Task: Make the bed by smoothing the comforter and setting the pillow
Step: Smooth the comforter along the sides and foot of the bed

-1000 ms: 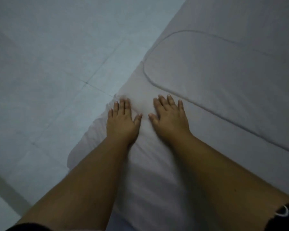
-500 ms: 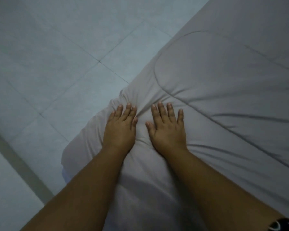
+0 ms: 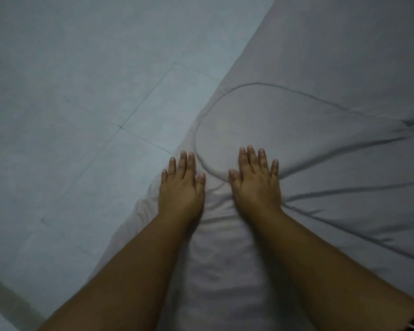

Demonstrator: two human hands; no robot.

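A pale grey quilted comforter [image 3: 320, 120] fills the right and lower middle of the head view, with a curved stitched seam near its corner. My left hand [image 3: 181, 187] lies flat, palm down, on the comforter's corner edge by the floor. My right hand [image 3: 256, 182] lies flat beside it, fingers together, just inside the curved seam. Creases fan out to the right from my right hand. Neither hand holds anything. No pillow is in view.
A light tiled floor [image 3: 81, 115] with thin grout lines takes up the left half. The comforter's edge hangs over the bed side along a diagonal from top centre to bottom left. A darker strip [image 3: 7, 299] crosses the floor at lower left.
Both hands have slid forward over the comforter corner and now lie flatter and further apart. The creases have shifted, now radiating rightward from my right hand.
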